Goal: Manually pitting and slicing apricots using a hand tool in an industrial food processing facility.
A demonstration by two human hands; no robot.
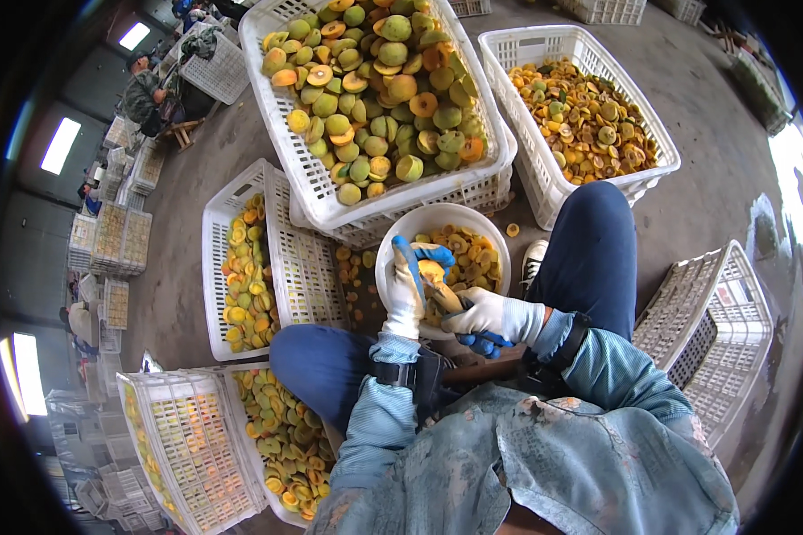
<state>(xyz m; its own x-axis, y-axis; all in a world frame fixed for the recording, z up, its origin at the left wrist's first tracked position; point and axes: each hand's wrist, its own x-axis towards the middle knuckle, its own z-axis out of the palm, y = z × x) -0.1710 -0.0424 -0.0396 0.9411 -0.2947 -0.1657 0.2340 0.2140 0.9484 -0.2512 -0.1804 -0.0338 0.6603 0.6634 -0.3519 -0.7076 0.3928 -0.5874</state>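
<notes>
cupping a yellow fruit piece (pixel 431 270), the gloved left hand (pixel 408 287) is curled around it; the gloved right hand (pixel 488 316) is clamped on a tan tool (pixel 443 295) over a white bucket (pixel 437 216).

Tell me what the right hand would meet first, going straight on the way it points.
Most likely the left hand, which is just across from it by the white bucket, though depth between them is unclear.

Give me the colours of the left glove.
White and blue; the left glove shows best in the head view.
</notes>
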